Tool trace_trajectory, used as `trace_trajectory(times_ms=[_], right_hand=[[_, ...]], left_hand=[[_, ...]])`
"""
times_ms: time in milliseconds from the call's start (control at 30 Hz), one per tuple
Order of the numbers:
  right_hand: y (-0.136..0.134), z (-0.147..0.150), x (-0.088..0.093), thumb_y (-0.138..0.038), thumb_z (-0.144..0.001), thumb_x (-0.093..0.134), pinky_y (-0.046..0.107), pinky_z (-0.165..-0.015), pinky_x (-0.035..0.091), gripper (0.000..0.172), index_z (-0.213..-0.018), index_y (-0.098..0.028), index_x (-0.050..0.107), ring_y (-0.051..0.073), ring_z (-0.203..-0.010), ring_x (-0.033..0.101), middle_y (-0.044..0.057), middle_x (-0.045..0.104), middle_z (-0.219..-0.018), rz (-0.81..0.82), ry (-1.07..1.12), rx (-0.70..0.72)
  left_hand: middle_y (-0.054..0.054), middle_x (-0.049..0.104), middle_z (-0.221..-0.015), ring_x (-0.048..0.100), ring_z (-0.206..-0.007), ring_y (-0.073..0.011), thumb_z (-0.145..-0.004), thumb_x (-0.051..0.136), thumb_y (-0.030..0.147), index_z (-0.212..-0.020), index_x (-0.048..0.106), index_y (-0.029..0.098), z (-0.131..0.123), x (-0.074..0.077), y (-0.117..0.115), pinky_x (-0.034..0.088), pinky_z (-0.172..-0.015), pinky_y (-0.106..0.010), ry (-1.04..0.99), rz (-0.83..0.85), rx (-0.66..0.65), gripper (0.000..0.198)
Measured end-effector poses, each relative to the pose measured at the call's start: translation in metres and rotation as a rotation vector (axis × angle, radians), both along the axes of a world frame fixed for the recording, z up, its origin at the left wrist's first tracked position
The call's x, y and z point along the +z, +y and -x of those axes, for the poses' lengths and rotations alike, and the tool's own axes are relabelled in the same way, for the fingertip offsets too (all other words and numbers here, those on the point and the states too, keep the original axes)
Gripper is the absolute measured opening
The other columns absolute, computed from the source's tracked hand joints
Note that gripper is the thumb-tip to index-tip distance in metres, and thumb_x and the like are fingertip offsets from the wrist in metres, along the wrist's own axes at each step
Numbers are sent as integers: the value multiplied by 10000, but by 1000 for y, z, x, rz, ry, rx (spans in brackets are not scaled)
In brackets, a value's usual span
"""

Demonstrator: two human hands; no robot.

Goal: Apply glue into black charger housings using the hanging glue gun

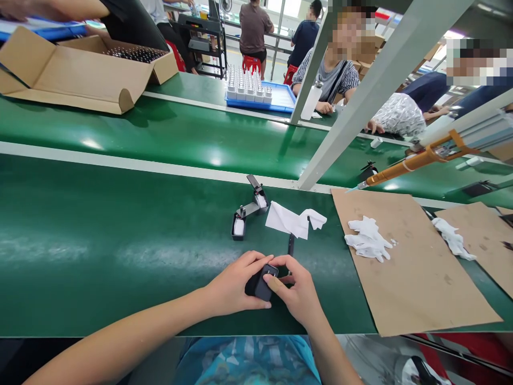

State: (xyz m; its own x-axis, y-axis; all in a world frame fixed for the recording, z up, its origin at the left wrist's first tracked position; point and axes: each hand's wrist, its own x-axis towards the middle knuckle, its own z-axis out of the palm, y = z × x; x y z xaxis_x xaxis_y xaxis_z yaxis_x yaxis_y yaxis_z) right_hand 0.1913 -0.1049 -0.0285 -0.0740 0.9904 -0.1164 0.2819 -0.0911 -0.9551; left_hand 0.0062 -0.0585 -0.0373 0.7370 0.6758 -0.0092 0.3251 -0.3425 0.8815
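Observation:
Both of my hands are closed around a small black plug adapter (263, 289), just above the green work surface. My left hand (236, 283) wraps its left side, fingers over the far edge and thumb at the near edge. My right hand (294, 291) grips the right side, its thumb resting on the upper face. Beyond them stand two opened black cases (238, 227) with white blocks inside and dark end pieces attached. A crumpled white cloth (286, 218) lies to their right. From below it a thin dark strip-like tool (290, 247) points toward my right hand.
White gloves (367, 239) lie on a brown cardboard sheet (425, 289) at right. A slanted grey post (360, 96) and an orange dispenser syringe (409, 163) rise there. Across the belt (176, 133) are a cardboard box (88, 75), a blue tray (286, 96) of white pieces, and several people.

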Motion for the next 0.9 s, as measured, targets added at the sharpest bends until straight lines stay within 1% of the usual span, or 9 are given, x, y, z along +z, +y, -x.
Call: trace_trajectory(times_ms=[100,267,367,433,500,600,700,833,900], right_hand=[[0,0,-3,-363,-846,602,232,-622,549,167,-925,-217,593,150,-796,597,27,600,-885,-28,8,-3],[0,0,-3,-352,-859,582,232,-604,543,148,-918,-216,591,148,-771,596,26,589,-866,-61,-26,12],[0,0,-3,-346,-871,562,236,-614,544,138,-915,-219,594,152,-777,601,31,591,-865,-95,-44,33],[0,1,-5,-346,-869,565,235,-614,546,136,-909,-221,602,155,-782,604,33,601,-864,-118,-48,29],[0,1,-7,-351,-859,581,233,-608,549,142,-910,-222,613,156,-781,608,34,613,-864,-134,-52,11],[0,0,-11,-361,-842,600,233,-608,559,174,-946,-223,624,164,-805,617,41,632,-898,-142,-51,-10],[-2,-5,-14,-378,-836,600,246,-623,575,251,-1035,-225,616,185,-882,623,59,639,-970,-143,-6,-44],[-4,-12,-14,-380,-882,529,263,-617,586,237,-1026,-214,618,186,-881,622,71,627,-970,-179,85,-205],[-4,-11,-12,-358,-879,540,259,-617,580,206,-1002,-215,624,177,-857,618,62,621,-947,-217,70,-203]], left_hand=[[-79,509,-1252,524,-1134,-274,-677,796,317,-1429,334,323,0,-2,0,475,-942,-433,5,-6,-3,883],[-90,508,-1265,518,-1148,-284,-680,793,316,-1446,297,318,1,0,1,468,-947,-441,21,-32,-24,913],[-93,518,-1277,522,-1152,-282,-701,774,326,-1475,188,321,3,2,0,470,-941,-431,16,-80,-30,971],[-91,534,-1277,538,-1144,-277,-709,763,327,-1465,166,311,6,1,0,475,-935,-421,10,-122,-15,964],[-95,555,-1255,578,-1095,-272,-700,766,330,-1394,259,281,8,-1,0,492,-900,-413,18,-172,6,861],[-95,597,-1189,625,-1000,-255,-699,767,363,-1183,399,245,9,-3,2,513,-823,-391,38,-239,1,619],[-88,617,-1174,611,-1056,-250,-743,732,392,-1057,440,240,8,-1,6,498,-853,-374,22,-298,-51,455],[-107,605,-1205,601,-1080,-256,-778,694,413,-1033,461,233,9,4,8,487,-867,-374,49,-365,-92,390],[-106,606,-1204,611,-1051,-252,-777,694,414,-1022,462,231,10,7,9,491,-848,-367,61,-361,-82,384]])
